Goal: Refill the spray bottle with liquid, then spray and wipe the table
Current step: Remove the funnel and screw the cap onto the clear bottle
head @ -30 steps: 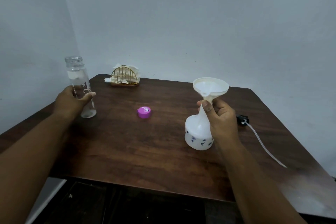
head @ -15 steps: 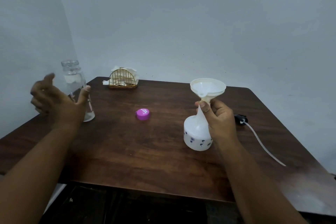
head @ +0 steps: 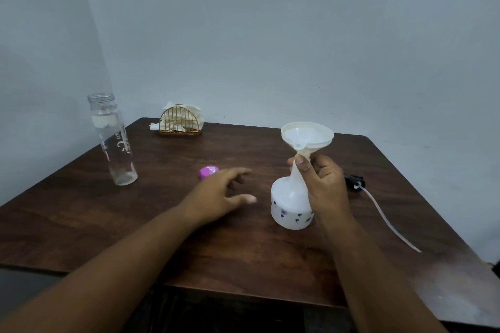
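Surface (head: pixel 243 259): dark brown wood; its near edge runs under both forearms, and everything else stands beyond them.
Left hand (head: pixel 216 197): hovers low over the middle, palm down, holding nothing. Its fingers (head: pixel 238 171) are spread apart and fairly straight, reaching toward the spray bottle's side.
Right hand (head: pixel 324 186): wrapped round the slim neck of the spray bottle (head: pixel 292 208); thumb and fingers are clamped on it just under the funnel.
Spray bottle: white with small flower prints, upright on the surface, directly below the right fingers and just to the right of the left fingertips.
Funnel (head: pixel 307 135): pale plastic, seated in the bottle's mouth right above the right thumb, tipped slightly toward the viewer.
Pink cap (head: pixel 208 171): lies flat just behind the left fingers, partly hidden by them.
Spray head (head: pixel 354 183): black, lying past the right knuckles, its clear tube (head: pixel 389 222) trailing toward the right edge.
Glass bottle (head: pixel 112 140): open, upright, well to the left of both hands, near the left edge; how much liquid it holds I cannot tell.
Napkin holder (head: pixel 180 120): gold wire, stuffed with tissue, farthest back by the wall.
Risk: the funnel looks top-heavy; I judge that loosening the right grip or nudging it with the left hand could topple it or the bottle. Sweeping the left arm back could knock the open glass bottle over the edge.
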